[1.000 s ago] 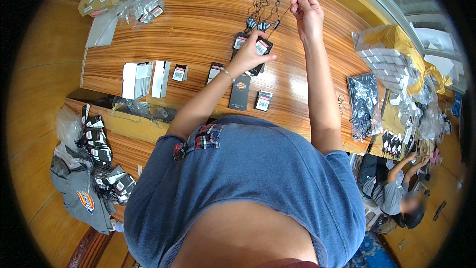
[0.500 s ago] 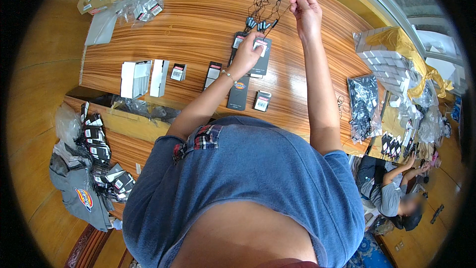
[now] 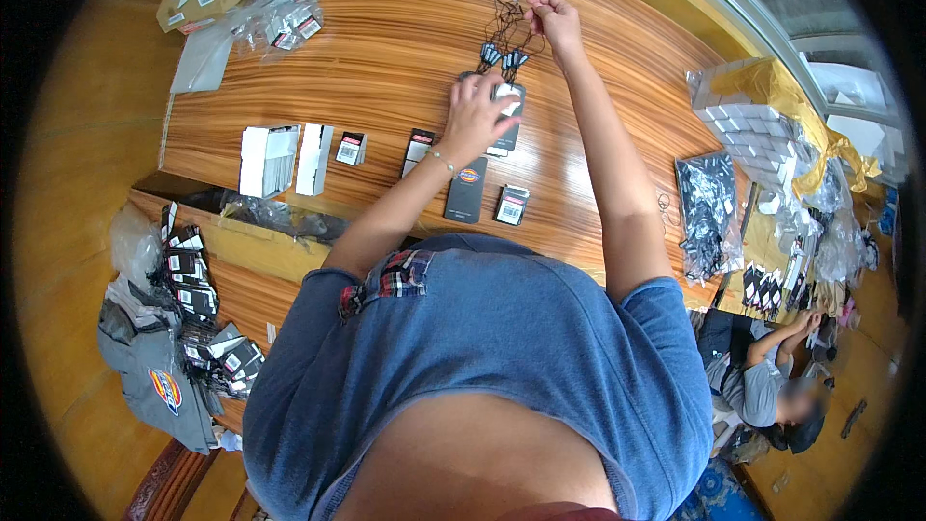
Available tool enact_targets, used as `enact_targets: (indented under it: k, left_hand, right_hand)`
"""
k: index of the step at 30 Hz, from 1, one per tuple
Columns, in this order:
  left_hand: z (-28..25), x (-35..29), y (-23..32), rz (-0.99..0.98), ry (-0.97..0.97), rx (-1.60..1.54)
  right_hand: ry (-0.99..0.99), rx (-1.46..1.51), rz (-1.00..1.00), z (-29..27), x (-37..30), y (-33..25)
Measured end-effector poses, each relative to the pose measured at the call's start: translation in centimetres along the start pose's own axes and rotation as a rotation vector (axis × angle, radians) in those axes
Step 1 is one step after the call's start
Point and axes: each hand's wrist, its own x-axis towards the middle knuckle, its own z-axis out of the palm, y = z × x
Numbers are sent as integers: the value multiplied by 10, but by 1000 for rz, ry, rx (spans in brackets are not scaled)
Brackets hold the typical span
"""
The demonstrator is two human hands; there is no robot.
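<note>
My left hand (image 3: 475,118) is spread over grey hang tags, its fingers apart and slightly blurred. Under and beside it lies a grey hang tag (image 3: 507,140) with a white label, partly hidden by the fingers. Beyond, my right hand (image 3: 557,24) pinches a thin black string (image 3: 532,41) at the far end of a bunch of looped strings (image 3: 503,27). These strings run to a cluster of small dark fasteners (image 3: 500,58) at the tops of the tags. Nearer me lie a grey tag with a coloured logo (image 3: 465,191) and a small stack of labelled cards (image 3: 511,205).
White boxes of cards (image 3: 273,162) and a small card stack (image 3: 350,148) stand to the left. On the right are a plastic bag of black strings (image 3: 706,207) and a wrapped bundle of white boxes (image 3: 748,116). A co-worker (image 3: 757,386) sits at lower right.
My right hand has moved left and slightly nearer, bringing the string over to the bunch. My left hand has loosened from its hold on the tag and spread its fingers.
</note>
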Motion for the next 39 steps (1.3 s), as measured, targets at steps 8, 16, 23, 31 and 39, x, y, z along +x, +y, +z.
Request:
enact_targets:
  k: [8, 16, 23, 31, 39]
  left_hand:
    - [-13, -22, -2, -137, 117, -52]
    - [9, -19, -45, -357, 134, -340]
    - [4, -5, -48, -382, -29, -429]
    - [7, -5, -44, -405, 27, -451]
    - [3, -18, -44, -465, -3, -656]
  right_hand:
    - [185, -777, -732, -13, -14, 28]
    - [-28, -864, -153, 3, -146, 45]
    - [75, -885, -105, 19, -145, 45]
    - [109, -843, -52, 25, -150, 43]
    - [17, -619, -34, 12, -154, 75]
